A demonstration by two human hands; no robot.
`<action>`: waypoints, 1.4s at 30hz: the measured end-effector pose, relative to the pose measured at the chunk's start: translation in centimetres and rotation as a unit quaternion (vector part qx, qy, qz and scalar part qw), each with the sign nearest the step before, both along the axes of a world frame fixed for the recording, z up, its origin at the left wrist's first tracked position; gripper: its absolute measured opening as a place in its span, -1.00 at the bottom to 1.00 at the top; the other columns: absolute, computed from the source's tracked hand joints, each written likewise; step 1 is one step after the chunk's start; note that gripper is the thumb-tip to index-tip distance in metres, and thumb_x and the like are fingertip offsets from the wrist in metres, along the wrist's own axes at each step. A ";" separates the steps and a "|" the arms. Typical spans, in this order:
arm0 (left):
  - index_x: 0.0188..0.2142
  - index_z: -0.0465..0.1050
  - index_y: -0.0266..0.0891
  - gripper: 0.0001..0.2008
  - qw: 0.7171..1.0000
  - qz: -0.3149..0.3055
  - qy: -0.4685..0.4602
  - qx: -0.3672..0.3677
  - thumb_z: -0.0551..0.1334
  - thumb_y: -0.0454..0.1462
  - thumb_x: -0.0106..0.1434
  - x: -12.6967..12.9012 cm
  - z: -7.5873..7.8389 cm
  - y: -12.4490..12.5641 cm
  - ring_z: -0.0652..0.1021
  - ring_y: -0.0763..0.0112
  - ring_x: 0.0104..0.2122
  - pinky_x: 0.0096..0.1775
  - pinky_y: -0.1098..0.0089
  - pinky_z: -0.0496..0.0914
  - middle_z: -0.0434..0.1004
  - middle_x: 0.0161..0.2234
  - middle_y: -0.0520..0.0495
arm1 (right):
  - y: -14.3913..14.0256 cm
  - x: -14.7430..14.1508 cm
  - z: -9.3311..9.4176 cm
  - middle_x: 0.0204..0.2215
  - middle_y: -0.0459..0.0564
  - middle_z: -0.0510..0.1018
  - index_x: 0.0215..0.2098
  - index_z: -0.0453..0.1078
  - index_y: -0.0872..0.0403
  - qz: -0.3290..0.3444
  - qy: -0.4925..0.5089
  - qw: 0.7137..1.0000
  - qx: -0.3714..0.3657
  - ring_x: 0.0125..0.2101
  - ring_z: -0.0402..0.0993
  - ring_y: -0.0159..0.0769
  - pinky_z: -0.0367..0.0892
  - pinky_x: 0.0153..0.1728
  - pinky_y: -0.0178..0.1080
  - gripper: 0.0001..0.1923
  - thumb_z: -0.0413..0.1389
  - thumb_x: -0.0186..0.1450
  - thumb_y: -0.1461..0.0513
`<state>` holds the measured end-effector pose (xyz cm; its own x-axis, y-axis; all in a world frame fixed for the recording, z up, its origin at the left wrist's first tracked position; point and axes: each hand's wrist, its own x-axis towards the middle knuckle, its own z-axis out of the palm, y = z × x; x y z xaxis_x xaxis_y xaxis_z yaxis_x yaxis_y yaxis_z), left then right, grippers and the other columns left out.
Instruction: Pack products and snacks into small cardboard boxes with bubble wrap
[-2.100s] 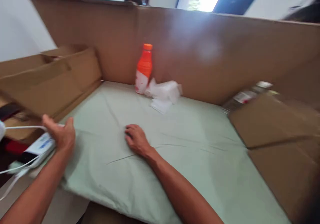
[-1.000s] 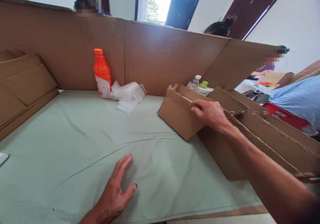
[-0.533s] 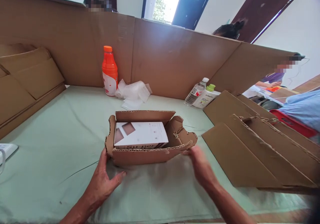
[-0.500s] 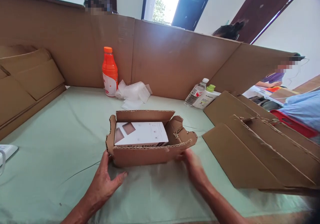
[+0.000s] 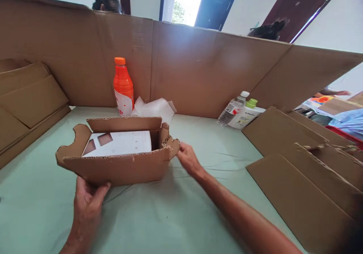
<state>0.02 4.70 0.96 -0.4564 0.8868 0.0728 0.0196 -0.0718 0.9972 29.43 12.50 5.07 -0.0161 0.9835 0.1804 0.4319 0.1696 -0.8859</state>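
Head view: left hand (image 5: 87, 201) grips the open cardboard box (image 5: 119, 167) under its near wall on the green tabletop (image 5: 198, 216) — right hand (image 5: 187, 159) pinches its right flap. Support the base while folding, keeping the white carton (image 5: 119, 143) flat.

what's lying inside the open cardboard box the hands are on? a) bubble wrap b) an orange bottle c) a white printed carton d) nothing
c: a white printed carton lies flat inside the cardboard box, while the orange bottle and bubble wrap sit behind it by the cardboard wall.
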 end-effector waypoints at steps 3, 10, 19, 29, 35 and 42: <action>0.19 0.28 -0.11 -0.32 0.999 0.003 -0.014 -0.036 0.40 -0.14 0.09 0.5 -0.5 -0.4 0.46 0.05 0.08 0.21 0.00 0.27 0.47 0.00 -0.10 | 8.7 1.8 2.2 -0.15 0.10 0.62 -0.14 0.52 0.12 -0.078 -0.027 0.996 0.037 -0.10 0.49 -0.10 0.34 0.05 -0.04 -0.69 0.10 0.21 0.16; 0.27 0.22 -0.08 -0.31 0.997 -0.002 0.030 -0.064 0.36 -0.11 0.19 0.3 -1.1 -0.7 0.48 -0.02 0.10 0.19 -0.05 0.34 0.48 -0.02 -0.15 | 23.2 0.0 4.5 -0.15 0.11 0.57 -0.19 0.48 0.15 -0.144 -0.024 0.988 0.054 -0.07 0.44 -0.10 0.27 0.09 0.00 -0.68 0.19 0.05 0.30; 0.07 0.29 -0.12 -0.41 0.999 -0.003 -0.003 -0.044 0.41 -0.10 0.08 -0.1 -1.4 0.0 0.49 0.09 -0.01 0.13 0.05 0.35 0.45 -0.09 -0.08 | 7.5 5.1 4.8 -0.28 -0.11 0.49 -0.28 0.39 0.03 -0.237 0.127 0.960 0.083 -0.25 0.41 -0.36 0.39 -0.19 -0.27 -0.66 0.17 0.13 -0.03; -0.13 0.30 -0.14 -0.46 0.999 0.032 -0.005 0.025 0.41 -0.23 -0.12 -0.5 0.3 0.4 0.46 0.24 -0.15 0.03 0.18 0.35 0.46 -0.18 0.00 | -17.3 8.0 2.0 -0.35 0.02 0.61 -0.29 0.55 0.08 -0.124 0.054 0.969 -0.205 -0.37 0.53 -0.24 0.39 -0.38 -0.23 -0.63 0.25 0.18 -0.05; -0.12 0.28 -0.14 -0.47 0.998 0.029 0.002 0.057 0.40 -0.24 -0.10 -0.6 0.0 0.6 0.49 0.23 -0.15 0.02 0.18 0.37 0.46 -0.19 -0.01 | -15.5 7.7 2.9 -0.33 -0.02 0.62 -0.22 0.56 0.04 -0.096 -0.051 0.989 -0.105 -0.31 0.54 -0.22 0.41 -0.29 -0.19 -0.69 0.14 0.27 0.01; -0.13 0.30 -0.16 -0.49 0.997 0.024 0.010 0.074 0.40 -0.25 -0.09 -0.8 -0.6 0.7 0.49 0.32 -0.20 -0.08 0.30 0.39 0.46 -0.22 0.00 | -12.2 3.2 -0.5 0.10 0.17 0.53 -0.25 0.53 0.04 -0.018 -0.200 0.977 -0.077 0.13 0.42 0.06 0.29 0.10 0.07 -0.79 0.27 0.18 0.12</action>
